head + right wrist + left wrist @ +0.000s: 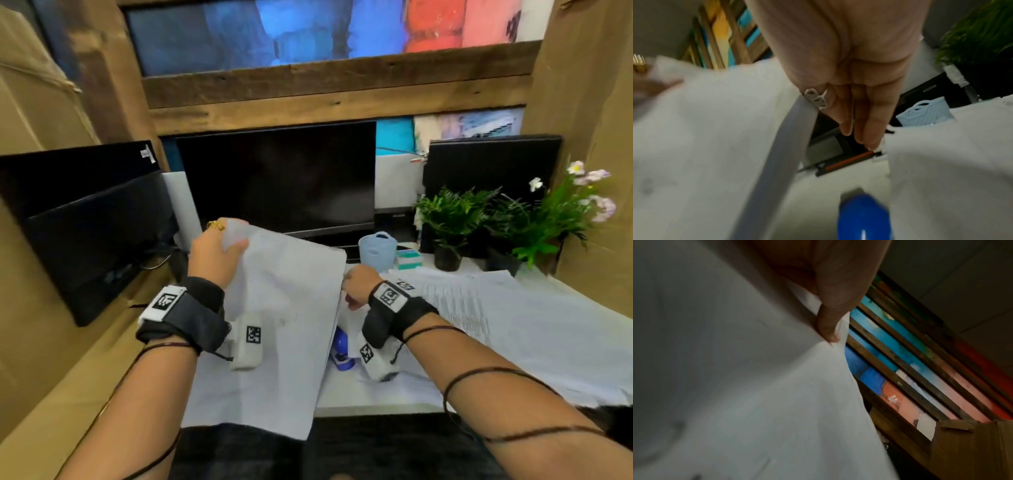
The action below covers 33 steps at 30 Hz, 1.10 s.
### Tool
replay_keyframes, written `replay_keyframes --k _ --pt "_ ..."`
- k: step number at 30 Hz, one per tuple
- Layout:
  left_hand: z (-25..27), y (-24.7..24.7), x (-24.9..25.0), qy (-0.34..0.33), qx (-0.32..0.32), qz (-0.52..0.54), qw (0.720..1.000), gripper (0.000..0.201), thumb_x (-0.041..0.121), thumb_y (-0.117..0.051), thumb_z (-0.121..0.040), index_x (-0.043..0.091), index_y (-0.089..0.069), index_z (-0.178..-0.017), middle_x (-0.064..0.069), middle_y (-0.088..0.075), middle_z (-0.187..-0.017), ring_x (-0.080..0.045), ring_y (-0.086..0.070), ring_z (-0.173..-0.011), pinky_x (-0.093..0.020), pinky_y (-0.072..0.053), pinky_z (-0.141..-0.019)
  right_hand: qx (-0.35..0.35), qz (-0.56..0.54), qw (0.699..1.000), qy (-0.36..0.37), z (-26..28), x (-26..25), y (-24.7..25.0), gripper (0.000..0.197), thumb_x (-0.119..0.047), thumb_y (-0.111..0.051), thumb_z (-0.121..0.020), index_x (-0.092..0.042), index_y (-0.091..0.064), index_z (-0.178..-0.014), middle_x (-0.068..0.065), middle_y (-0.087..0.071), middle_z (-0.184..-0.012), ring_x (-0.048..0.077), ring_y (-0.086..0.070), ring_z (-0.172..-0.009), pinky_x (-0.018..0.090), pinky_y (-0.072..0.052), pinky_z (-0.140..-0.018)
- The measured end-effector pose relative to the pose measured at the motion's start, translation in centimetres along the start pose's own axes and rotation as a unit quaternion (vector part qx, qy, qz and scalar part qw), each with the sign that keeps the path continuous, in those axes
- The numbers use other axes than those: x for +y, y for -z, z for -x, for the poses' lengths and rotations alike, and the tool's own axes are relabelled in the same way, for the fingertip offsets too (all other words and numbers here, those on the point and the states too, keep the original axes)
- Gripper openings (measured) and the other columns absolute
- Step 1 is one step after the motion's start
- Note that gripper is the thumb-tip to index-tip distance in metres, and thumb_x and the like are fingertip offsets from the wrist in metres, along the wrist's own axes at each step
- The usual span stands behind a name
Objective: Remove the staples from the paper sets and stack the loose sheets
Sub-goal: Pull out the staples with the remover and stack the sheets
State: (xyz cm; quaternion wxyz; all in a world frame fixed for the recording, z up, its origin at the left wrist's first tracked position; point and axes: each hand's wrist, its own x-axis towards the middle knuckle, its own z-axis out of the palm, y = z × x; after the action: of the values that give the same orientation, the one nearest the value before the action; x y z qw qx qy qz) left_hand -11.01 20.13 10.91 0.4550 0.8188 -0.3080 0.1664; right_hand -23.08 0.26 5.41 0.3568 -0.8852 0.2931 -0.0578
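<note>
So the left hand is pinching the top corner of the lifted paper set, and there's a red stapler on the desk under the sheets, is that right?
Not quite: the stapler is blue, not red, as the head view shows, and the right wrist view shows it blue as well. The rest holds: the left hand pinches the top corner of the lifted paper set, and the stapler lies on the desk under the sheets.

from my head view the raised paper set [274,308] hides most of the blue stapler [340,349] and the left hand's [214,251] fingers behind its top corner. the right hand's [359,284] fingertips are out of sight past the sheet's edge, so i cannot tell its grip. print on the loose sheets [479,308] is blurred, unreadable.
</note>
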Motion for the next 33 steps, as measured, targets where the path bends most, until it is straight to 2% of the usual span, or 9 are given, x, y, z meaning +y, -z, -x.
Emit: replay_keyframes --k 3,8,12,14,16,20,25,30,33 --pt "1.0 -0.1 -2.0 0.026 -0.018 -0.018 0.999 0.03 0.018 -0.06 -0.088 0.011 -0.06 -0.118 -0.016 -0.062 -0.109 -0.034 -0.055 -0.106 -0.036 -0.041 -0.095 0.031 0.183 0.979 0.079 0.0 -1.3 -3.2 0.036 -0.018 -0.045 -0.096 -0.004 -0.049 -0.13 0.015 -0.055 -0.129 0.029 -0.054 -0.117 0.031 -0.04 -0.096" --pt "2.0 0.3 -3.5 0.031 -0.026 -0.025 0.999 0.027 0.02 -0.06 -0.089 0.001 -0.062 -0.108 -0.017 -0.064 -0.101 -0.033 -0.057 -0.097 -0.038 -0.044 -0.091 -0.117 0.321 0.94 0.016 0.0 -0.4 -7.0 0.044 -0.015 -0.061 -0.085 -0.004 -0.054 -0.127 0.013 -0.056 -0.129 0.03 -0.054 -0.118 0.04 -0.046 -0.097" --pt "3.6 0.1 -3.5 0.061 -0.023 -0.059 0.996 0.025 0.023 -0.058 -0.089 0.003 -0.05 -0.079 -0.006 -0.047 -0.069 -0.024 -0.046 -0.072 -0.031 -0.037 -0.069 -0.137 0.283 0.949 0.015 0.3 -0.3 -7.7 0.032 -0.009 -0.057 -0.087 -0.002 -0.059 -0.118 0.015 -0.059 -0.113 0.031 -0.056 -0.113 0.036 -0.047 -0.095" --pt "4.2 -0.3 -3.6 0.061 -0.031 -0.068 0.995 0.028 0.024 -0.059 -0.088 0.007 -0.044 -0.073 -0.004 -0.041 -0.064 -0.021 -0.042 -0.066 -0.03 -0.033 -0.064 -0.144 0.227 0.963 -0.011 0.5 -0.5 -6.7 0.02 -0.008 -0.064 -0.082 -0.002 -0.064 -0.101 0.013 -0.055 -0.095 0.03 -0.06 -0.1 0.028 -0.047 -0.08" --pt "4.6 -0.9 -3.7 0.07 -0.041 -0.069 0.994 0.031 0.026 -0.059 -0.089 0.007 -0.043 -0.07 -0.005 -0.041 -0.064 -0.02 -0.041 -0.063 -0.03 -0.032 -0.062 -0.139 0.175 0.974 -0.035 0.3 0.0 -5.8 0.022 -0.011 -0.073 -0.074 -0.002 -0.062 -0.09 0.013 -0.057 -0.097 0.028 -0.059 -0.094 0.026 -0.045 -0.074" --pt "5.4 -2.3 -3.7 0.087 -0.05 -0.061 0.993 0.033 0.029 -0.059 -0.089 0.009 -0.043 -0.069 -0.004 -0.037 -0.061 -0.019 -0.039 -0.06 -0.031 -0.032 -0.06 0.003 -0.06 0.992 -0.114 -1.7 1.8 -4.7 0.055 -0.026 -0.058 -0.089 0.001 -0.041 -0.133 0.018 -0.048 -0.134 0.033 -0.05 -0.12 0.033 -0.042 -0.095" --pt "6.1 -3.4 -3.0 0.069 -0.047 -0.014 0.996 0.03 0.033 -0.066 -0.083 0.004 -0.057 -0.088 -0.009 -0.056 -0.078 -0.027 -0.055 -0.079 -0.038 -0.048 -0.075 0.151 -0.387 0.906 -0.074 -2.2 2.6 -2.7 0.056 -0.025 -0.052 -0.095 -0.007 -0.024 -0.14 0.016 -0.046 -0.135 0.03 -0.049 -0.12 0.044 -0.039 -0.105" --pt "7.0 -3.9 -0.7 -0.012 -0.074 0.049 0.996 0.03 0.031 -0.074 -0.077 0.033 -0.058 -0.102 0.003 -0.063 -0.096 -0.018 -0.055 -0.092 -0.029 -0.046 -0.084 0.168 -0.476 0.863 0.009 0.3 2.3 1.0 0.04 -0.028 -0.049 -0.097 -0.011 -0.04 -0.132 0.015 -0.054 -0.126 0.029 -0.056 -0.112 0.046 -0.047 -0.097" --pt "7.0 -4.4 -0.1 -0.009 -0.056 0.035 0.998 0.04 0.036 -0.073 -0.076 0.013 -0.064 -0.108 -0.003 -0.067 -0.099 -0.022 -0.058 -0.092 -0.033 -0.048 -0.084 0.2 -0.532 0.82 0.068 2.6 1.9 2.7 0.033 -0.024 -0.051 -0.095 -0.016 -0.038 -0.125 0.004 -0.055 -0.114 0.025 -0.057 -0.108 0.044 -0.048 -0.095"
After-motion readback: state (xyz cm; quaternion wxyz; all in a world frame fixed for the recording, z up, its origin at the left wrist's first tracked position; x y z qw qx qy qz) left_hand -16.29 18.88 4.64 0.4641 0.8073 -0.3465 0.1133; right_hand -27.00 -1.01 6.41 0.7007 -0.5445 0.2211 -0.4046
